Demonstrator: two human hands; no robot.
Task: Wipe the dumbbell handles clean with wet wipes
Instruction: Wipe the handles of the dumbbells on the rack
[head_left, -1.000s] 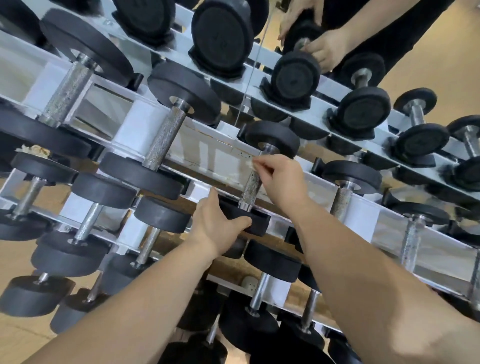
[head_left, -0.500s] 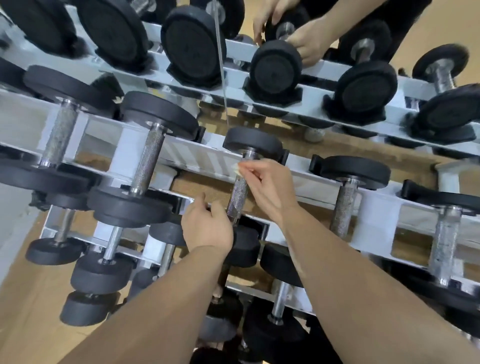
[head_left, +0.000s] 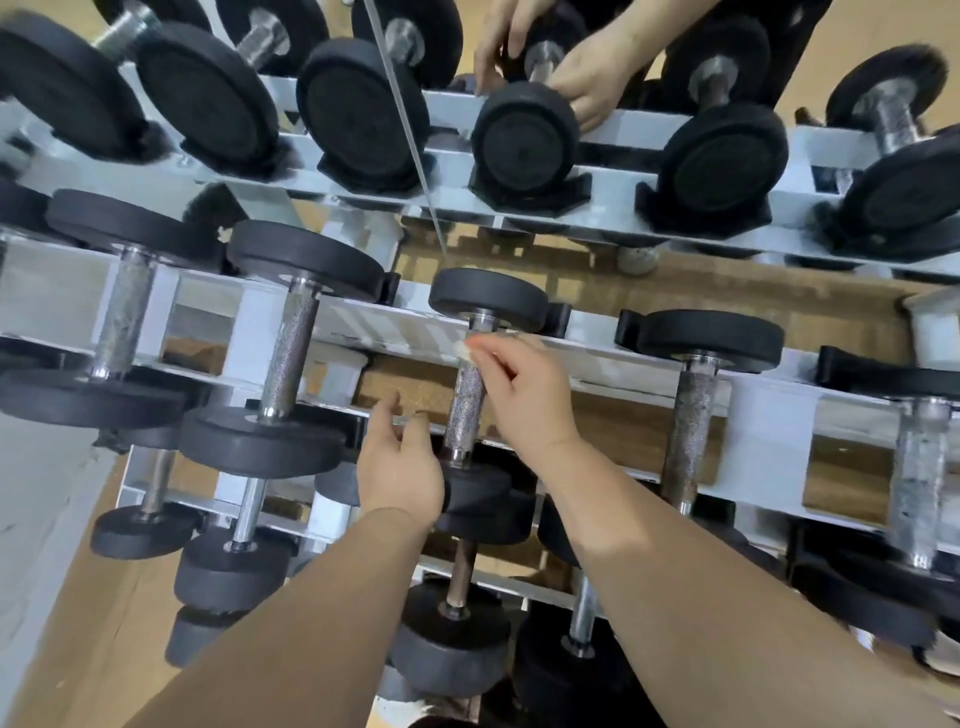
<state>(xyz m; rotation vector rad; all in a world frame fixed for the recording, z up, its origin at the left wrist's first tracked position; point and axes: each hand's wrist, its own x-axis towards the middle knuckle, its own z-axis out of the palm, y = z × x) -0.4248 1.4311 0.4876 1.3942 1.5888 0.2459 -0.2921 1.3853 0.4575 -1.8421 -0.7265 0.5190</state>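
GYM FLOOR: At the centre of a white steel three-tier rack (head_left: 358, 325), we see the right hand (head_left: 524, 395) pinching a small crumpled white wet wipe (head_left: 464, 352) between thumb and forefinger, its other fingers loosely curled. The wipe sits against the 12 o'clock end of the knurled silver handle (head_left: 464, 415) of a black round-headed dumbbell (head_left: 488, 297), just below the far head. The dumbbell lies across the rack's middle tier, running from 12 to 6 o'clock. The left hand (head_left: 400, 470) is at 8 o'clock of the handle, just beside its near end, with fingers relaxed, half-open and holding nothing. We cannot tell whether it touches the near head. A second black dumbbell (head_left: 288, 358) rests at 9 o'clock and a third black dumbbell (head_left: 693, 415) at 3 o'clock. At 12 o'clock, a wall mirror (head_left: 852, 31) reflects both hands.
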